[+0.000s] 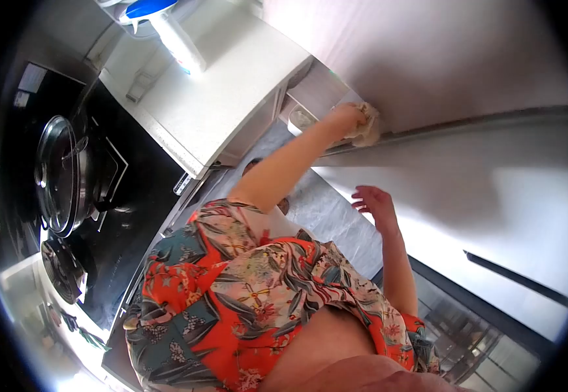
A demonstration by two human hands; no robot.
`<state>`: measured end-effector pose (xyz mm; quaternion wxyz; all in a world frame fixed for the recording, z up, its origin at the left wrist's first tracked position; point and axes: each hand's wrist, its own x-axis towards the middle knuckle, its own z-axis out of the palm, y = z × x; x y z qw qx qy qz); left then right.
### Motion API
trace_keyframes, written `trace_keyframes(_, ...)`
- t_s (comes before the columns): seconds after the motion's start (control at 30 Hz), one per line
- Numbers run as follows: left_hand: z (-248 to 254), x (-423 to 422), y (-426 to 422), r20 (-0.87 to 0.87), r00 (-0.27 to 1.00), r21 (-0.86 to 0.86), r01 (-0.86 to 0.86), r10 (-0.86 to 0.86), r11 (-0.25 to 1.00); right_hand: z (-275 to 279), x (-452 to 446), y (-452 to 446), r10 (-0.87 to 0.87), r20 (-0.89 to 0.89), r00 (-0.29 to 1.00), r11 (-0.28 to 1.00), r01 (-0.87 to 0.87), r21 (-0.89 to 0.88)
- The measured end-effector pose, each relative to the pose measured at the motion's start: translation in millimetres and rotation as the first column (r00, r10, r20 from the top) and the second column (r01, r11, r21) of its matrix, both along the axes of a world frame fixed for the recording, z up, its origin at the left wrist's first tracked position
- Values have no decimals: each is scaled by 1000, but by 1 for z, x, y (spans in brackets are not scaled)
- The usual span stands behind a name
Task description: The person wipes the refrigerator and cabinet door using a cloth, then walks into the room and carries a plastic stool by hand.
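Observation:
My left hand (346, 119) reaches far forward and is closed on a crumpled beige cloth (366, 125), at the edge where a pale smooth panel (454, 72) meets a grey strip. Nearer my body, my right hand (375, 204) is held up in front of a white cabinet front (427, 196); its fingers are apart and nothing shows in them. Just beyond my left forearm, a small white container (294, 121) is partly visible beside the counter's end.
On the left, a pot with a glass lid (59, 176) stands on the black stovetop (137, 189). A white spray bottle with a blue top (178, 46) is on the white counter (232, 72). Below lies the grey floor (330, 209). A dark handle (516, 277) is at right.

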<state>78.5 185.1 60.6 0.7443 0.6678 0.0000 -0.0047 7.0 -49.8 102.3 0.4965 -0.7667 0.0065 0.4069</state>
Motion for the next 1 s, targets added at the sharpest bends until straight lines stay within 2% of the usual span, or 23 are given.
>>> trace_keyframes(0.03, 4, -3, 5, -69, 990, -432, 79, -120, 899, 1, 6, 5, -18, 7, 1000, 999, 18, 33)
trace_keyframes(0.07, 6, -8, 10, -89, 963, -781, 92, -255, 617, 4, 13, 12, -9, 11, 1000, 995, 8, 97)
trace_keyframes(0.13, 37, -30, 22, 13, 965, -783, 172, -261, 598, 21, 22, 35, -49, -26, 998, 942, 55, 330)
trace_keyframes(0.23, 63, -52, 42, 165, 943, -765, 308, -289, 566, 20, 43, 71, -84, -74, 994, 733, 112, 671)
trace_keyframes(0.33, 61, -60, 87, 344, 898, -701, 441, -275, 561, 29, 66, 125, -3, -45, 999, 738, 32, 674)
trace_keyframes(0.4, 80, -80, 103, 378, 899, -757, 438, -223, 485, 62, 63, 144, -75, 57, 996, 778, 23, 628)
trace_keyframes(0.43, 101, -88, 111, 255, 947, -733, 320, -193, 600, 80, 62, 149, -111, 116, 987, 797, 19, 604)
trace_keyframes(0.5, 132, -99, 133, 26, 997, -621, 72, -70, 781, 112, 65, 158, -112, 111, 987, 693, -3, 721)
trace_keyframes(0.53, 136, -98, 143, 48, 999, -546, 25, 1, 837, 128, 65, 164, -112, 113, 987, 638, -15, 770)
trace_keyframes(0.57, 122, -74, 151, 63, 997, -435, -20, 53, 900, 104, 98, 171, -58, 61, 996, 551, -19, 835)
trace_keyframes(0.63, 137, -75, 160, 112, 990, -330, -38, 79, 943, 116, 105, 180, -7, -8, 1000, 491, 10, 871)
trace_keyframes(0.67, 147, -79, 161, 105, 980, -344, -122, 167, 931, 125, 106, 185, -17, 7, 1000, 473, 2, 881)
trace_keyframes(0.73, 161, -76, 166, 170, 964, -354, -134, 205, 925, 134, 111, 197, -26, 37, 999, 416, -22, 909)
trace_keyframes(0.77, 170, -75, 168, 200, 955, -355, -139, 221, 924, 136, 115, 202, -58, 65, 996, 444, -33, 896)
trace_keyframes(0.8, 191, -83, 156, 178, 962, -432, -112, 206, 895, 143, 115, 202, -97, 101, 990, 478, -42, 878)
trace_keyframes(0.93, 203, -69, 155, 181, 950, -542, -119, 253, 832, 161, 109, 205, -314, 298, 902, 576, -69, 815)
trace_keyframes(1.0, 208, -65, 146, 161, 933, -510, -200, 321, 836, 176, 92, 192, -178, 501, 847, 656, -277, 702)
